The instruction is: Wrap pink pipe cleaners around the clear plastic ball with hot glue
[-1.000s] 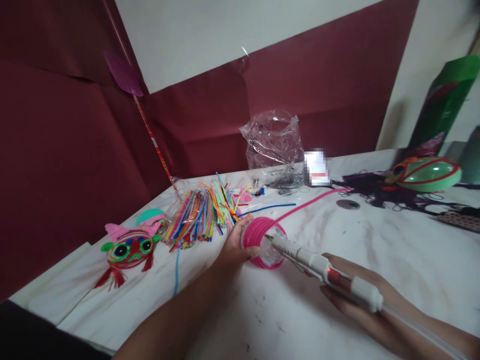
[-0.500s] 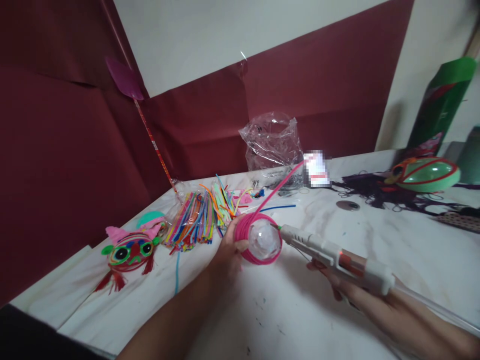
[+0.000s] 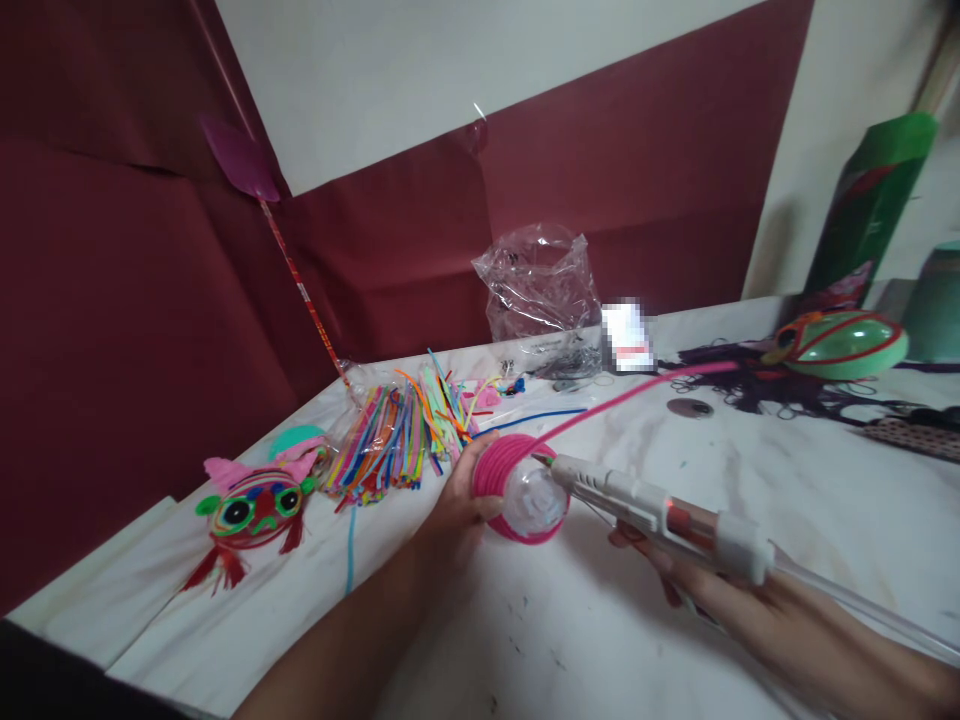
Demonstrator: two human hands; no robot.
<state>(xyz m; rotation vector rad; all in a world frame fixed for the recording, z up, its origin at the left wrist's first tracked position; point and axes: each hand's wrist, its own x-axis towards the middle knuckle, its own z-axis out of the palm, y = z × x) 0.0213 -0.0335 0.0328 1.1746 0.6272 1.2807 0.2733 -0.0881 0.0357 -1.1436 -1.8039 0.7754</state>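
My left hand (image 3: 459,505) is closed around a clear rounded plastic form (image 3: 535,502), which looks like a bottle end or a ball. Rows of pink pipe cleaner (image 3: 498,466) wrap its side, and a loose pink end sticks out to the right above the table. In my right hand (image 3: 724,595) is a white hot glue gun (image 3: 622,492), gripped by its handle. The gun's nozzle points left and sits at the upper edge of the clear form, by the pink coils; whether it touches them I cannot tell.
Left on the table (image 3: 300,610) lies a decorated face (image 3: 262,510) with pink ears and red tassels. Bundles of coloured pipe cleaners (image 3: 382,435) lie behind my left hand. A clear plastic bag (image 3: 536,290), a lit phone (image 3: 628,335) and a green balloon-like piece (image 3: 851,345) are further back.
The pink loose end has swung down to the right, from steep to nearly flat. The wrapped form has tilted slightly, and the nozzle is now nearer its upper rim.
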